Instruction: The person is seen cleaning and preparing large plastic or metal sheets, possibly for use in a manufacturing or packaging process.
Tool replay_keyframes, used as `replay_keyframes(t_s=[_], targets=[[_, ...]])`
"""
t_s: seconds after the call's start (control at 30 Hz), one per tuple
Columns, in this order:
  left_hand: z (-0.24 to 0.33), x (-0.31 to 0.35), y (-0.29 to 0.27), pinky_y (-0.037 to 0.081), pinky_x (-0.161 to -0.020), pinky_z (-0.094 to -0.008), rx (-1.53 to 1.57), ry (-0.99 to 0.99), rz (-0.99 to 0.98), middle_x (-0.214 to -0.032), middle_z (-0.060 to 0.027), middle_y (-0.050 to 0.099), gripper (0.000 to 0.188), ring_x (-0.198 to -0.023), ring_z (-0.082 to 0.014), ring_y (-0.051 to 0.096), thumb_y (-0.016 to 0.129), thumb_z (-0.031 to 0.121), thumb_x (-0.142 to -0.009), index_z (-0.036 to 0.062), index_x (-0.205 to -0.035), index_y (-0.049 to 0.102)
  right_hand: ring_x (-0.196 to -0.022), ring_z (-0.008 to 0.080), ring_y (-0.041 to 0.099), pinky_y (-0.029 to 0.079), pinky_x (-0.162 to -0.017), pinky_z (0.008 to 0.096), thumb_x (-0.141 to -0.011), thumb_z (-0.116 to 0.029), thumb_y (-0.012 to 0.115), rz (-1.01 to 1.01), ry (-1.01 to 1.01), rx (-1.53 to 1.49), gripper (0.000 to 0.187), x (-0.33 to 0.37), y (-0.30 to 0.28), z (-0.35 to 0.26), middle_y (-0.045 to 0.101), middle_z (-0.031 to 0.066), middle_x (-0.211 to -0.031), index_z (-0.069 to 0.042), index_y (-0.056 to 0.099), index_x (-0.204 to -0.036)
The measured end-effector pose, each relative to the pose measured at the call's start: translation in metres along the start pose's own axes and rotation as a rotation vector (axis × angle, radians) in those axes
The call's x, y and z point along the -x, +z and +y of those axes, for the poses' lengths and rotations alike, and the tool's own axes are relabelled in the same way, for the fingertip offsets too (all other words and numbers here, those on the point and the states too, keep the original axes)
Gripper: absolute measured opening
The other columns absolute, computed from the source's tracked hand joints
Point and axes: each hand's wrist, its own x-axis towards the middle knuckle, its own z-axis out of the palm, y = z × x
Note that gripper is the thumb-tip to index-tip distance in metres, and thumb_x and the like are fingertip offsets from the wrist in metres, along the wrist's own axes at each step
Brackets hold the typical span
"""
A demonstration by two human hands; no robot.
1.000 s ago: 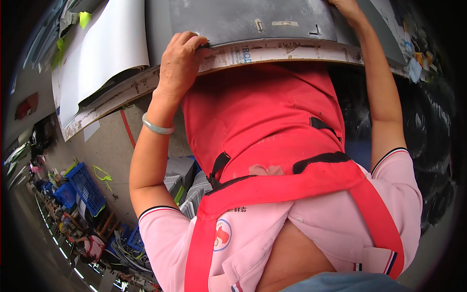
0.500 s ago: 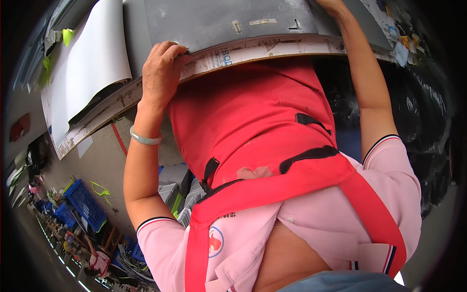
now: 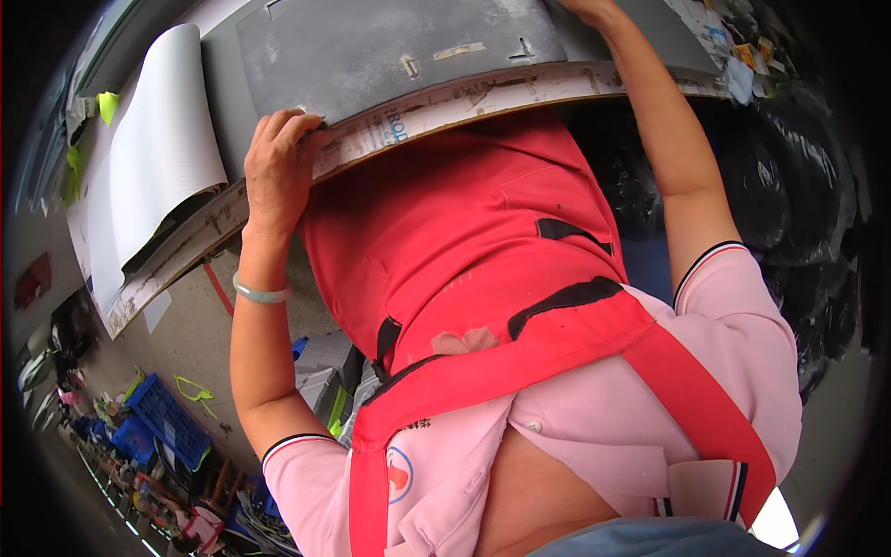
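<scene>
Scuffed grey panel (image 3: 371, 56): 1 | hands (image 3: 277, 167) (image 3: 588, 8): 2 | curled white sheet (image 3: 167, 139): 1

Worn on head as L one of side-by-side fisheye pair, pointed steeply down past wearer's pink shirt (image 3: 585, 399) & red apron (image 3: 445, 232), v. close to shirt at btm. Looks on toward worktable edge (image 3: 455, 100) up top, mid-dist., catching L hand (image 3: 277, 172) whole & R hand (image 3: 589, 11) cut off by upper border. Covers v. wide angle, incl. floor (image 3: 190, 334) & blue crate (image 3: 167, 418) far off at lower L, bending straight lines toward dark round rim, upright & not mirrored.
</scene>
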Motion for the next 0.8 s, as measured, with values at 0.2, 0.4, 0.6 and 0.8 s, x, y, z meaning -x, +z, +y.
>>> replay_keyframes(t_s=[0.2, 0.4, 0.6, 0.8], targets=[[0.001, -0.002, 0.002, 0.053, -0.081, -0.0385, -0.010, -0.025, -0.014, -0.097, -0.0057, 0.067, 0.015, -0.094, -0.0274, 0.063, 0.076, 0.010, -0.084, 0.0063, -0.097, 0.069, -0.078, 0.0109, 0.058, 0.048, -0.071, 0.0310, -0.094, -0.023, 0.070, 0.020, 0.020, 0.006, 0.024, 0.006, -0.003, -0.003, 0.068, 0.0001, -0.084, 0.001, 0.073, -0.099], [0.015, -0.016, 0.014, 0.053, -0.081, -0.0386, 0.010, 0.020, -0.011, -0.097, -0.0076, 0.067, 0.019, -0.094, -0.0288, 0.064, 0.074, 0.021, -0.090, 0.0065, -0.102, 0.072, -0.075, 0.0098, 0.051, 0.044, -0.067, 0.0318, -0.094, -0.025, 0.069, 0.046, -0.040, 0.144, 0.025, 0.012, 0.003, -0.014, 0.059, -0.0020, -0.078, -0.001, 0.067, -0.089], [0.048, -0.090, 0.070, 0.051, -0.098, -0.0477, 0.069, 0.036, -0.129, -0.107, -0.0093, 0.067, 0.023, -0.109, -0.0300, 0.063, 0.067, 0.025, -0.094, 0.0121, -0.111, 0.074, -0.092, 0.0043, 0.056, 0.042, -0.087, 0.0202, -0.099, -0.045, 0.068, -0.103, 0.003, 0.086, 0.041, -0.010, -0.015, 0.032, 0.066, -0.0058, -0.099, -0.008, 0.074, -0.115], [0.053, -0.112, 0.112, 0.052, -0.076, -0.0437, -0.043, 0.079, 0.254, -0.084, -0.0132, 0.058, 0.013, -0.083, -0.0327, 0.063, 0.063, 0.019, -0.091, 0.0080, -0.086, 0.059, -0.092, 0.0033, 0.054, 0.042, -0.083, 0.0199, -0.102, -0.039, 0.066, 0.109, -0.121, -0.030, 0.035, 0.002, -0.024, 0.050, 0.066, -0.0058, -0.097, -0.007, 0.072, -0.115]])
